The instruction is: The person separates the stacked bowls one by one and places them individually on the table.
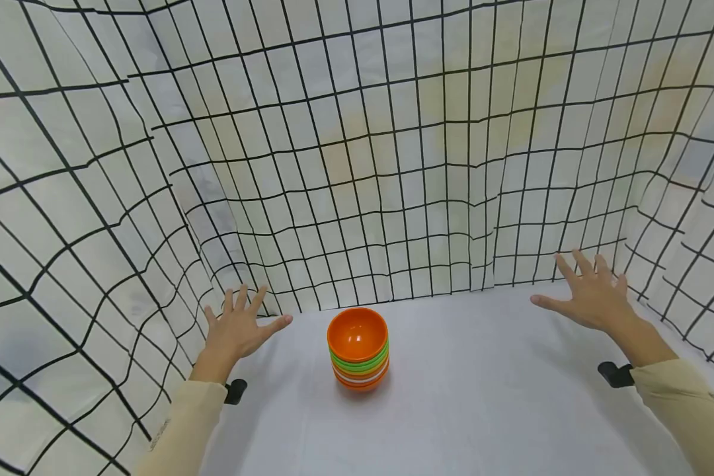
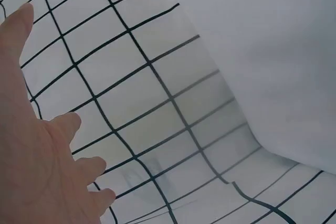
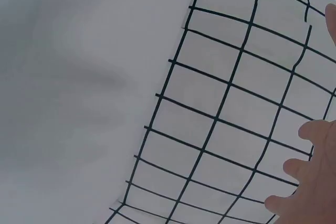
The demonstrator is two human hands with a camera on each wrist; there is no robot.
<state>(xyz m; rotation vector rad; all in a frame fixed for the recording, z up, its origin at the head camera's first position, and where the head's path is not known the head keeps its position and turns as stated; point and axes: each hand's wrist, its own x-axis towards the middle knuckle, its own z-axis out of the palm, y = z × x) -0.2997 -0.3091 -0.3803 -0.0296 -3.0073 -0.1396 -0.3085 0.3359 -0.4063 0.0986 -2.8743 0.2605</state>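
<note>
A stack of nested bowls (image 1: 358, 349), orange on top with green, white and more orange rims below, stands upright on the white table (image 1: 452, 410). To its left my left hand (image 1: 238, 334) is held over the table with fingers spread, apart from the bowls. Farther off on the other side, my right hand (image 1: 595, 301) also has its fingers spread and holds nothing. Both wrist views show only part of each hand, the left palm (image 2: 37, 166) and the right fingers (image 3: 310, 177), with no bowl in sight.
White cloth walls with a black grid (image 1: 357, 165) enclose the table at the back and both sides. A small black device (image 1: 235, 391) sits at the left wrist, and another black device (image 1: 615, 375) at the right wrist. Beige sleeves (image 1: 181, 423) cover the forearms.
</note>
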